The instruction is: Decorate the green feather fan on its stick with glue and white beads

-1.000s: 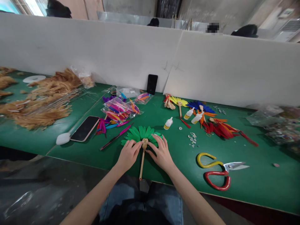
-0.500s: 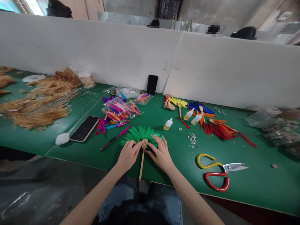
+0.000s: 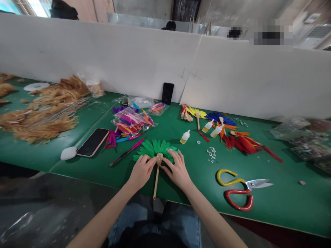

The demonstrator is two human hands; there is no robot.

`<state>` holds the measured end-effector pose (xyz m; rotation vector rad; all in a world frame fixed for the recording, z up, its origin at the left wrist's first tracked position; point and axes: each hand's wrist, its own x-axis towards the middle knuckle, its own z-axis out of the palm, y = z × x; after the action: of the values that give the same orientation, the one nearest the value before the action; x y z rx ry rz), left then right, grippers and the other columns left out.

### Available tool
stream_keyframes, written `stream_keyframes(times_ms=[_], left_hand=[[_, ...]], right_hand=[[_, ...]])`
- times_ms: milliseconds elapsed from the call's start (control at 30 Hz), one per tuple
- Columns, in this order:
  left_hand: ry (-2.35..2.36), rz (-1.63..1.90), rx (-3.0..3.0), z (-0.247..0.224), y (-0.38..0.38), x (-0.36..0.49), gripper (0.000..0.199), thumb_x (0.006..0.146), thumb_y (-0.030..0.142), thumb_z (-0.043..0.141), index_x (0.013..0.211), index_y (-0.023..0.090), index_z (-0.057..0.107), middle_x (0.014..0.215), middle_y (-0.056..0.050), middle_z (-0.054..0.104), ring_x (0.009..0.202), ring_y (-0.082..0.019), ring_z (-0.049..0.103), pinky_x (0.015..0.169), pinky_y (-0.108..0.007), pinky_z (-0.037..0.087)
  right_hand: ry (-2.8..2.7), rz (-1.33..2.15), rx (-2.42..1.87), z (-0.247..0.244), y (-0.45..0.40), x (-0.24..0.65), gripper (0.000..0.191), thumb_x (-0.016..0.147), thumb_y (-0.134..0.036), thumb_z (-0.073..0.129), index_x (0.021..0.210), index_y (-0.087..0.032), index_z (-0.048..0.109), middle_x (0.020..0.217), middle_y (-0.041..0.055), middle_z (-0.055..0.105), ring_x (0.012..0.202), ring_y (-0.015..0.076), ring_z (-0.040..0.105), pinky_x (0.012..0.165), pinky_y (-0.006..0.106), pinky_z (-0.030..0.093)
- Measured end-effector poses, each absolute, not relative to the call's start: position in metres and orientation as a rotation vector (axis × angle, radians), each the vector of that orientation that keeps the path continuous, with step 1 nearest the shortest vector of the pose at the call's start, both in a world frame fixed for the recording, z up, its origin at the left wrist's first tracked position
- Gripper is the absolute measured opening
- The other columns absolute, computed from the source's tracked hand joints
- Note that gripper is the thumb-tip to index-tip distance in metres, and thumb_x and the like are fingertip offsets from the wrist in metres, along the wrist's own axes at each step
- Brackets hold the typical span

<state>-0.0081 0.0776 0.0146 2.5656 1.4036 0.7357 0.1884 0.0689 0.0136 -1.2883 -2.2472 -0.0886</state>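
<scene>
A green feather fan (image 3: 156, 146) with a thin wooden handle (image 3: 156, 182) lies on the table in front of me, its feathers spread away from me. At the fan's base sits a small tan wooden piece (image 3: 159, 157). My left hand (image 3: 143, 171) presses it from the left, thumb and fingertips drawn together. From the other side, my right hand (image 3: 178, 168) has its thumb and forefinger against the same piece, with the other fingers bent over the feathers. The fingers hide part of the lower feathers.
Scissors (image 3: 245, 187) lie to the right, near several small white beads (image 3: 211, 154). Beyond the fan stands a glue bottle (image 3: 185, 136). A phone (image 3: 93, 142) and a long magenta feather (image 3: 137, 144) are on the left. Bagged feathers (image 3: 130, 120) lie farther back, before a white partition (image 3: 116, 58).
</scene>
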Motion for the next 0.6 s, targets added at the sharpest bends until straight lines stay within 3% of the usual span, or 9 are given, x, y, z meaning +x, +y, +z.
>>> stream_keyframes(times_ms=[600], left_hand=[[1.408, 0.755, 2.563, 0.0165, 0.0769, -0.0073, 0.031, 0.093, 0.023, 0.036, 0.118, 0.020, 0.054, 0.084, -0.006, 0.052, 0.080, -0.019, 0.048, 0.072, -0.033, 0.045]], right_hand=[[-2.257, -0.116, -1.313, 0.0156, 0.0691, 0.1868, 0.031, 0.088, -0.031, 0.049, 0.118, -0.025, 0.055, 0.132, 0.0109, 0.044, 0.122, 0.0255, 0.039, 0.104, 0.054, 0.025]])
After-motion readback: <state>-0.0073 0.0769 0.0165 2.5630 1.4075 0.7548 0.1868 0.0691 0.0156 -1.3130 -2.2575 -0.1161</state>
